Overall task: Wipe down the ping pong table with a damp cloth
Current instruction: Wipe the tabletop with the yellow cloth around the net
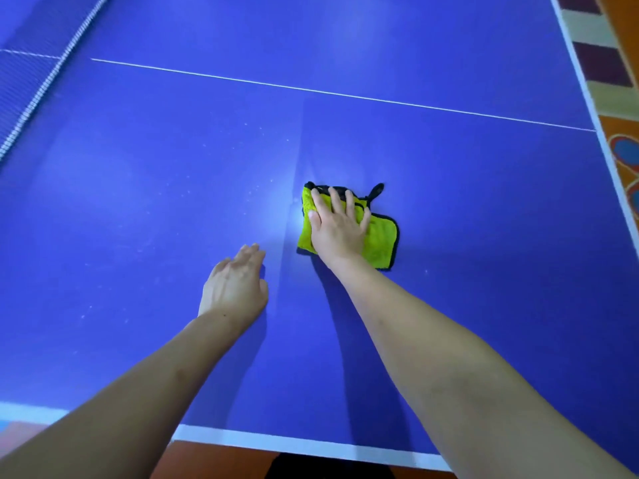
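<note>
The blue counter [449, 188] fills nearly the whole view, its white-edged near border running along the bottom from about 8 o'clock to 5 o'clock and its right border rising toward 1 o'clock. A thin white line [311, 90] crosses the surface from 10 o'clock to 3 o'clock, and the net [52, 76] slants along the upper left, from 9 o'clock up to 11 o'clock. Between the net, the line and the two borders lies broad bare blue surface on every side of the hands, widest toward 9 o'clock, where pale specks dot it. Beyond the right border a patterned rug [619, 108] shows, and orange-brown floor [214, 459] shows below the near border. No writing or brand can be read anywhere. Just right of centre, the yellow-green cloth [380, 238] with dark trim lies folded flat on the counter, a dark loop sticking out toward 1 o'clock. The right hand [340, 226] presses on it palm down, fingers straight and spread, arm stretched out from 5 o'clock. The left hand [235, 285] rests flat on the bare counter near the cloth at its 8 o'clock, fingers straight and together, holding nothing.
</note>
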The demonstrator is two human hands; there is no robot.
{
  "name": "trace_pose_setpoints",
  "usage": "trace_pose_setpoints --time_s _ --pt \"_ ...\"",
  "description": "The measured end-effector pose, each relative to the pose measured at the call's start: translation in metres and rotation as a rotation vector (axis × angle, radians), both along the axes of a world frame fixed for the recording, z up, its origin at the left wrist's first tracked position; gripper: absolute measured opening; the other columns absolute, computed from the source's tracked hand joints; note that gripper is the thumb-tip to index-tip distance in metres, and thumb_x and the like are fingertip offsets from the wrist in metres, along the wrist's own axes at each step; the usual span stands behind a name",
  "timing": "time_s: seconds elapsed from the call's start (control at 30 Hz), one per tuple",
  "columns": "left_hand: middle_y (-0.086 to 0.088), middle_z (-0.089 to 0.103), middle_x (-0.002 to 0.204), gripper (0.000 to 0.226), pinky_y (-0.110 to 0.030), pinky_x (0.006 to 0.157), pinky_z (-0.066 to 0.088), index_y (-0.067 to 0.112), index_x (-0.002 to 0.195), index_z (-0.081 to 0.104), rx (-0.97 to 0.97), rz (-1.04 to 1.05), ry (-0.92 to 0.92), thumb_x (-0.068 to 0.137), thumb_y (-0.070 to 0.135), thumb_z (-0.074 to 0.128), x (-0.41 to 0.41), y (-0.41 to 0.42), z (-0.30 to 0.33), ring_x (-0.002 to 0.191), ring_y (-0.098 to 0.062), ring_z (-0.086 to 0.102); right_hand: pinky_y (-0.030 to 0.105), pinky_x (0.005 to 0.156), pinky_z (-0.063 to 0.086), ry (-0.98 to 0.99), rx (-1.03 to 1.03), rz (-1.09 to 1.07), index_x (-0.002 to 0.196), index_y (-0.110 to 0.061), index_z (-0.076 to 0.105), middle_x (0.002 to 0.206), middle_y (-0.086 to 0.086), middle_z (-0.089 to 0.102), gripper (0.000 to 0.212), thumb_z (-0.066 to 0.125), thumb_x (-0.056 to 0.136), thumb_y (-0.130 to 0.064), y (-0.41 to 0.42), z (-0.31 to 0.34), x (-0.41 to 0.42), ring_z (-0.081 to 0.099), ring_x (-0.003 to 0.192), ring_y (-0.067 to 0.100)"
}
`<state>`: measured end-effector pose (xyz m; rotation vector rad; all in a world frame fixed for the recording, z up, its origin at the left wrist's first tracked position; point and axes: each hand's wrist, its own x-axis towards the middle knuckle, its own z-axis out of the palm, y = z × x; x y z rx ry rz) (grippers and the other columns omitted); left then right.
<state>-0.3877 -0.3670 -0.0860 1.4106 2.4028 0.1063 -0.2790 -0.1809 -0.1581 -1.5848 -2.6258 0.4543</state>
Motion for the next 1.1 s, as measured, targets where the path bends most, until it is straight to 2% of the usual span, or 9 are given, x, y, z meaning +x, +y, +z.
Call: trace_pose_setpoints --time_s 0.07,0.2,0.3,0.7,1.1 --pt "0.001 0.031 0.161 0.056 -0.033 0.120 0.020 0.016 0.149 0.041 0.001 -0.005 0.009 0.093 0.012 0.045 -0.008 -0.012 -0.002 0.149 -0.015 0.025 0.065 0.123 0.009 0.005 0.018 0.069 0.161 -0.046 0.029 0.170 -0.007 0.029 0.052 0.026 0.110 -0.054 -0.018 0.000 -0.010 0.016 0.160 0.027" --pt "-0.002 0.033 0.160 0.056 -0.035 0.120 0.024 0.015 0.148 0.043 -0.008 -0.015 0.009 0.092 0.012 0.046 -0.013 -0.025 -0.006 0.150 -0.017 0.024 0.062 0.123 0.015 -0.004 0.112 0.423 0.159 -0.046 0.034 0.167 -0.010 0.035 0.050 0.025 0.110 -0.053 -0.043 -0.004 0.009 0.022 0.158 0.023" --pt "-0.004 0.034 0.159 0.055 -0.036 0.118 0.025 0.015 0.147 0.044 -0.024 -0.037 0.034 0.092 0.013 0.046 -0.006 -0.025 -0.007 0.150 -0.018 0.025 0.058 0.125 0.017 -0.011 0.121 0.499 0.160 -0.047 0.031 0.167 -0.012 0.034 0.050 0.024 0.110 -0.052 -0.040 -0.006 0.031 0.021 0.159 0.021" --pt "-0.003 0.030 0.161 0.058 -0.037 0.116 0.024 0.019 0.150 0.039 -0.038 -0.164 0.037 0.093 0.018 0.047 0.117 0.046 -0.009 0.151 -0.019 0.021 0.058 0.125 0.019 0.027 0.182 0.414 0.159 -0.047 0.035 0.166 -0.011 0.037 0.048 0.029 0.111 -0.052 0.021 -0.007 0.167 0.025 0.158 0.019" --pt "0.000 0.032 0.159 0.055 -0.036 0.115 0.027 0.020 0.146 0.042 -0.022 -0.268 0.035 0.092 0.018 0.050 0.315 0.177 -0.016 0.149 -0.017 0.024 0.060 0.127 0.014 0.006 0.108 0.158 0.159 -0.050 0.033 0.170 -0.010 0.031 0.050 0.025 0.110 -0.055 0.181 -0.006 0.394 0.019 0.160 0.019"
